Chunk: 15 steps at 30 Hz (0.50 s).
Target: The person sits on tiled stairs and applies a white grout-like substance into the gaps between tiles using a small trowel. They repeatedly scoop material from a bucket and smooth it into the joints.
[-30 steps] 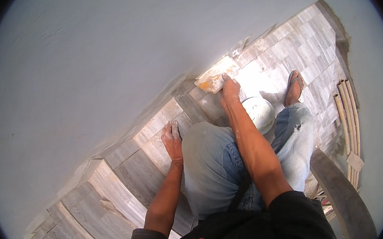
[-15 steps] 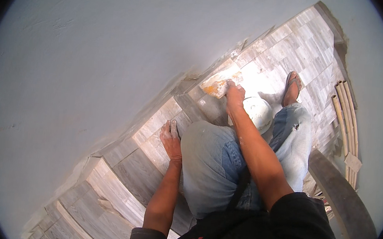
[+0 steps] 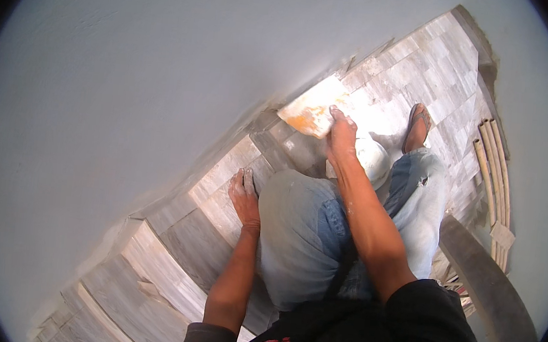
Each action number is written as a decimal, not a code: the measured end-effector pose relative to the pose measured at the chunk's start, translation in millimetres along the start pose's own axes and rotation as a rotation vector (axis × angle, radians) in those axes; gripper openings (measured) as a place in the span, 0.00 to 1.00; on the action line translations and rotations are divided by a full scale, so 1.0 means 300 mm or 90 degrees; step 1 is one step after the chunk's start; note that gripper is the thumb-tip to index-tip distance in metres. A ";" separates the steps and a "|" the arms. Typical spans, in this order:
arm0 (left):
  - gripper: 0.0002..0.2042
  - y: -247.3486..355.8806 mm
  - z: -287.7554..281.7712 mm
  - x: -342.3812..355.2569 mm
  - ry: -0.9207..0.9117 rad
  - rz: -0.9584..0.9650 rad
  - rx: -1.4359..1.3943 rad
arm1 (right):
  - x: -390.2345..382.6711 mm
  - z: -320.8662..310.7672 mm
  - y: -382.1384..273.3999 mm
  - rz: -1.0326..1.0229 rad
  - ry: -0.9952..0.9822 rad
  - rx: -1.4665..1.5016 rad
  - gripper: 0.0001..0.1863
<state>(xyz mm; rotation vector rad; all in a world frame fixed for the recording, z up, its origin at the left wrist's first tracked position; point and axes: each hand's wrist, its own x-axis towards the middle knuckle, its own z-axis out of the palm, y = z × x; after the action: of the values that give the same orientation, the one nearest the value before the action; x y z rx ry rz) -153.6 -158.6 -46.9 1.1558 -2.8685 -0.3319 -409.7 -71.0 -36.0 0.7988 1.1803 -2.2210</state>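
My right hand [image 3: 343, 135] grips the near corner of a flat, pale spreader-like sheet [image 3: 316, 109], smeared white with orange stains. The sheet's far edge meets or nearly meets the base of the grey wall; I cannot tell which. Just beside and below that hand stands a round white bucket [image 3: 372, 162], partly covered by my forearm. My left hand [image 3: 244, 198] lies on a wood-look tiled step [image 3: 216, 185] beside my knee, its dusty fingers stretched out and holding nothing.
Tiled steps [image 3: 166, 259] descend along the smooth grey wall [image 3: 130, 91] toward the lower left. Wood-look floor tiles [image 3: 430, 61] spread beyond my sandalled foot. Several tan pipes [image 3: 493, 185] lean at the right, near a curved dark band [image 3: 487, 284].
My right hand has shifted slightly, and the sheet has moved left and up toward the wall, with more of its face showing. The left hand stays on the step.
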 end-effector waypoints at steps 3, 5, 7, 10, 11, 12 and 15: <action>0.26 -0.023 0.030 -0.013 0.039 0.024 0.013 | 0.058 -0.105 -0.051 0.069 0.020 -0.123 0.19; 0.26 -0.038 0.034 -0.019 0.043 0.031 0.032 | 0.081 -0.126 -0.075 0.188 -0.088 -0.190 0.15; 0.25 -0.044 0.028 -0.022 0.033 0.013 0.013 | 0.098 -0.122 -0.083 0.313 -0.191 -0.255 0.13; 0.25 -0.011 0.028 -0.008 0.034 0.016 -0.025 | 0.221 -0.125 -0.033 0.374 -0.229 -0.313 0.13; 0.25 -0.009 0.027 -0.008 0.038 0.014 -0.033 | 0.229 -0.098 -0.017 0.401 -0.235 -0.313 0.13; 0.25 -0.006 0.025 -0.006 0.036 0.008 -0.035 | 0.232 -0.065 -0.003 0.429 -0.158 -0.265 0.10; 0.25 -0.014 0.021 -0.011 0.020 -0.005 -0.026 | 0.276 -0.023 -0.013 0.480 -0.212 -0.343 0.06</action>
<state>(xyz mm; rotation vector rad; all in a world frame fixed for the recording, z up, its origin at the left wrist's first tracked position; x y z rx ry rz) -149.0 -158.1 -53.9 1.1542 -2.8179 -0.3665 -468.7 -75.8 -94.4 0.4996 1.0112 -1.2738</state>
